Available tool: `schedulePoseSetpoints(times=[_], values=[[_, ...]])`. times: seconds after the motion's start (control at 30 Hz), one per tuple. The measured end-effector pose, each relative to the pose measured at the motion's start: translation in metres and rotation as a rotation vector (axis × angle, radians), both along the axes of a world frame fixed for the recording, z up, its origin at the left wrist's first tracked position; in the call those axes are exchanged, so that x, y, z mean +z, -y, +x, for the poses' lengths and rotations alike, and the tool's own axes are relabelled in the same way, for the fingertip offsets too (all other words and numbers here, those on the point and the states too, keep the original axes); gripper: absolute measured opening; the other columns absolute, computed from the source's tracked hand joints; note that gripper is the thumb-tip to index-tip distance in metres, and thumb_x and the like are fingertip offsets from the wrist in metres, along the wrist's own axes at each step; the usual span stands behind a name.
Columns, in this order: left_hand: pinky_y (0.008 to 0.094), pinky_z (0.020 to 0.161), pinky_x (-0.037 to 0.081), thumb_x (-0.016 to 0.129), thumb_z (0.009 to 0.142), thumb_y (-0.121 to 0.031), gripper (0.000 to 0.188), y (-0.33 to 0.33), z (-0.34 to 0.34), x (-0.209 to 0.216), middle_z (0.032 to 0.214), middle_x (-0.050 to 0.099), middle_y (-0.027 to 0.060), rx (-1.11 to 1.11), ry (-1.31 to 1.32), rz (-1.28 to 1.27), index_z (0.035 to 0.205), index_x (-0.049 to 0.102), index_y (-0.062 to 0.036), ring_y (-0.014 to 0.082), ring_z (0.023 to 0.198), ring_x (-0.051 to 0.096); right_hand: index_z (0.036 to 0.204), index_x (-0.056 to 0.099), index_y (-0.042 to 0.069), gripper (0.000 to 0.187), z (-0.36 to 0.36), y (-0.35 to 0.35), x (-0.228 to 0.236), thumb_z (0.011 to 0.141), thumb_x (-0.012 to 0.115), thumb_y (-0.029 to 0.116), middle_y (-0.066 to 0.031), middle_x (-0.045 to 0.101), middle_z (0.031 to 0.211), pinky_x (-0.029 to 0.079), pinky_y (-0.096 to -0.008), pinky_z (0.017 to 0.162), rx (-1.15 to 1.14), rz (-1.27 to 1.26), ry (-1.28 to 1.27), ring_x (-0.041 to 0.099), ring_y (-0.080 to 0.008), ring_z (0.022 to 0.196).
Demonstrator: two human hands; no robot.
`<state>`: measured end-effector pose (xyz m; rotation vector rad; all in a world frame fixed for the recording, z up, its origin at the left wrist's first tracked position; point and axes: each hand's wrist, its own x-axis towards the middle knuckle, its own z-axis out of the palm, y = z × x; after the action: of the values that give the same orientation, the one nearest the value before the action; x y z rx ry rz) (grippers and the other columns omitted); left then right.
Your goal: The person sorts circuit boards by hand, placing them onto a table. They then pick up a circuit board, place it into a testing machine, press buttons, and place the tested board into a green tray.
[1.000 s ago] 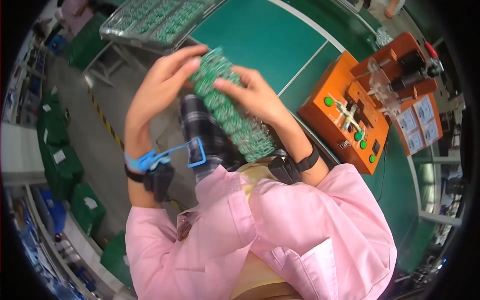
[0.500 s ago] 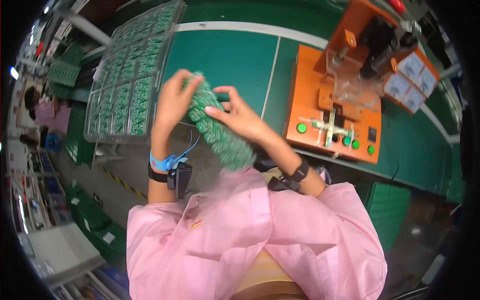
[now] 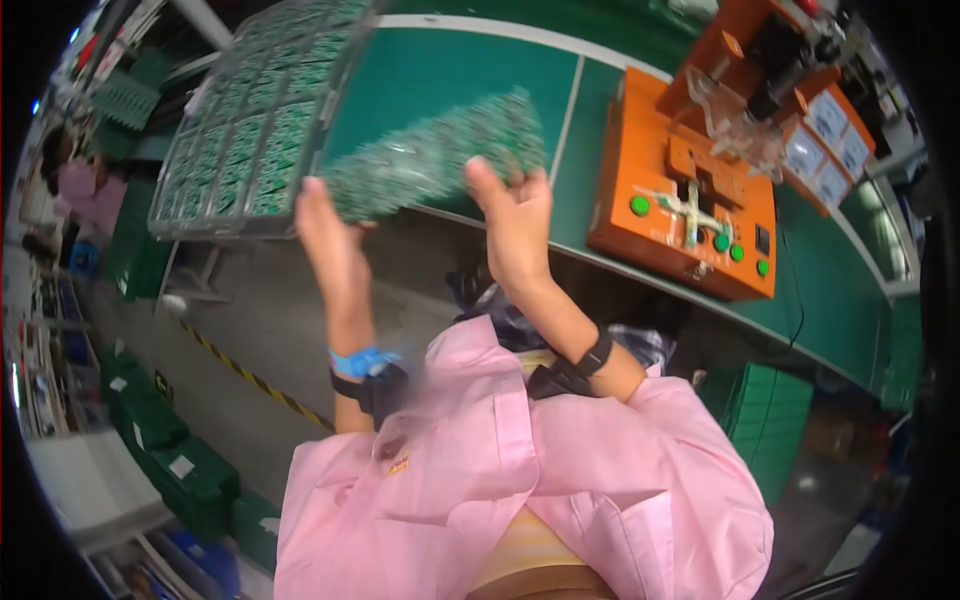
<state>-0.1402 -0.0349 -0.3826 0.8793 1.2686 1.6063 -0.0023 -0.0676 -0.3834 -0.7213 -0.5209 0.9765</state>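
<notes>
A wide green circuit-board panel (image 3: 425, 155), smeared by motion, is held up above the near edge of the bench. My left hand (image 3: 335, 240) grips its lower left end, thumb up along the edge, next to the compartmented tray. With thumb on the near face and fingers behind it, my right hand (image 3: 518, 220) holds the right end. The panel slants upward to the right. A clear plastic tray (image 3: 297, 225) of several compartments, filled with small green circuit boards, lies just left of my left hand.
On the bench's (image 3: 480, 65) right stands an orange test fixture (image 3: 655, 150) with green buttons, a clear plate and a lever. Green crates (image 3: 765, 425) are under the bench at right, more green bins (image 3: 190, 465) at lower left. A person in pink (image 3: 88, 195) is at far left.
The panel has swung from a steep, edge-on slant near my chest to a broad face over the bench edge. My hands have moved apart, the right to the right end.
</notes>
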Motion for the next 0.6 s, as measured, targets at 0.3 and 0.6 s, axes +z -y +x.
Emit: schedulePoseSetpoints(times=[0.3, 0.6], values=[[0.0375, 0.077, 0.046, 0.044, 0.090, -0.034, 0.049, -0.015, -0.006, 0.062, 0.103, 0.055, 0.0211, -0.223, -1.061, 0.485, 0.118, 0.041, 0.0052, 0.0300, 0.091, 0.057, 0.109, 0.048, 0.001, 0.027, 0.031, -0.032, 0.013, 0.083, 0.057, 0.004, -0.0055, 0.059, 0.095, 0.048, -0.0243, 0.068, 0.167, 0.027, 0.187, 0.058, -0.0108, 0.081], [0.0424, 0.068, 0.044, 0.042, 0.089, -0.036, 0.040, -0.104, 0.104, 0.065, 0.086, 0.058, 0.0204, -1.085, -1.418, 0.307, 0.087, 0.057, 0.0012, 0.0339, 0.082, 0.057, 0.102, 0.049, 0.001, 0.017, 0.059, -0.052, 0.003, 0.089, 0.050, 0.012, -0.0040, 0.058, 0.084, 0.046, -0.0227, 0.059, 0.271, -0.100, 0.405, 0.056, -0.0079, 0.072]])
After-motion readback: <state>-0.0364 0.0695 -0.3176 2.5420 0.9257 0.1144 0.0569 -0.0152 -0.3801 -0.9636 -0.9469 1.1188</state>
